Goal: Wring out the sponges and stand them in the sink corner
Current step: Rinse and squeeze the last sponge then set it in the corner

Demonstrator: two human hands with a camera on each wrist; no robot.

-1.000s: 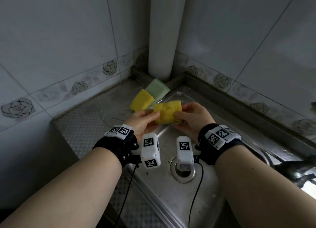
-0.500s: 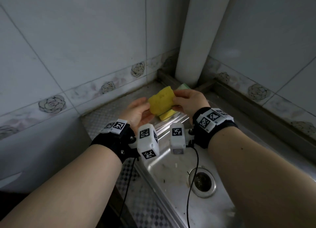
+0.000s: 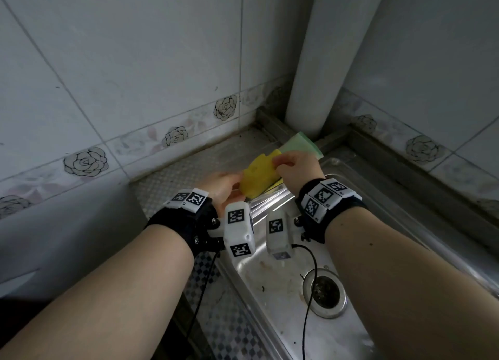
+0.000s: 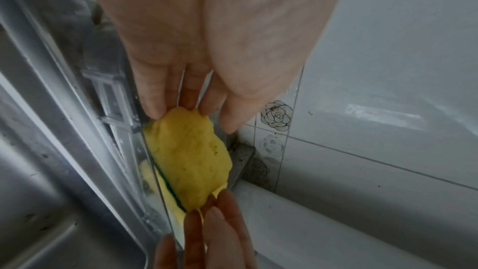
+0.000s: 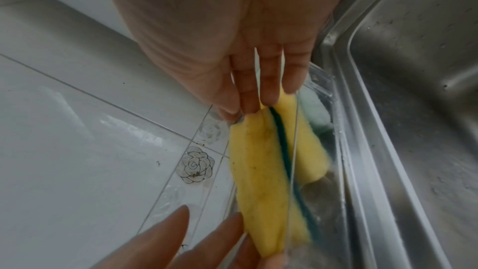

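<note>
Left hand (image 3: 222, 183) and right hand (image 3: 295, 165) each pinch one end of the yellow sponge (image 3: 259, 177) with fingertips, holding it on edge over the clear tray (image 4: 121, 130) at the sink's (image 3: 283, 292) far-left corner, below the white pipe (image 3: 324, 62). Looks soft and light, dents under the fingers, likely damp and a bit slippery, so best gripped at the short ends, as here, with the green scrub layer (image 5: 282, 130) kept to one side. Count: three sponges visible, the held yellow one, a second yellow sponge (image 5: 310, 150) in the tray behind it, one pale green sponge (image 3: 299, 143) standing in the corner; one tray, one drain (image 3: 325, 292).
</note>
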